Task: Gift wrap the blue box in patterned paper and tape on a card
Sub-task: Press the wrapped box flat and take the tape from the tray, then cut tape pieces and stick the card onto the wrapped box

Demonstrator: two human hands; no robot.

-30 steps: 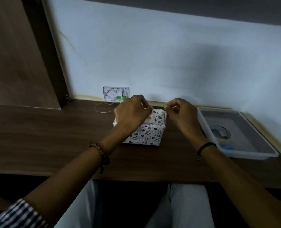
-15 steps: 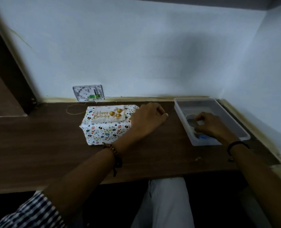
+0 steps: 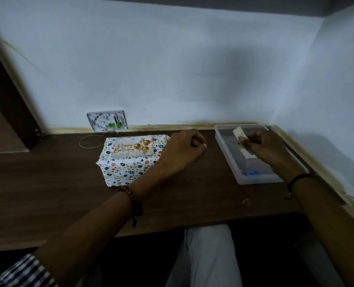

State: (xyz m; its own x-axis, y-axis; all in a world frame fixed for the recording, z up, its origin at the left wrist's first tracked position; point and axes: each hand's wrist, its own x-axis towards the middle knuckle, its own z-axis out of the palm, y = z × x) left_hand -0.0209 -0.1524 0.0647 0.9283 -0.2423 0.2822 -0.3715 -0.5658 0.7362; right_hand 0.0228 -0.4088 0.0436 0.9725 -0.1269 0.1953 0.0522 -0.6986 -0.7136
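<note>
The box wrapped in white patterned paper (image 3: 126,168), pale Happy Birthday card (image 3: 133,149) on top, sits at nine o'clock of the curled, seemingly empty left hand (image 3: 182,152). The right hand (image 3: 263,148) pinches a pale tape roll (image 3: 238,131) over a clear plastic tray (image 3: 254,180). The parcel is likely light and slick, and best steadied by its sides.

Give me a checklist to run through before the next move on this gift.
1. Box wrapped: ok, the pattern covers every side in view.
2. Card in place: ok, it lies flat on the box top.
3. Card taped down: cannot tell, no tape shows.
4. Tape ready: cannot tell; the right hand pinches a pale item over the tray.
5. Left hand free: cannot tell; it is curled just right of the box.
</note>
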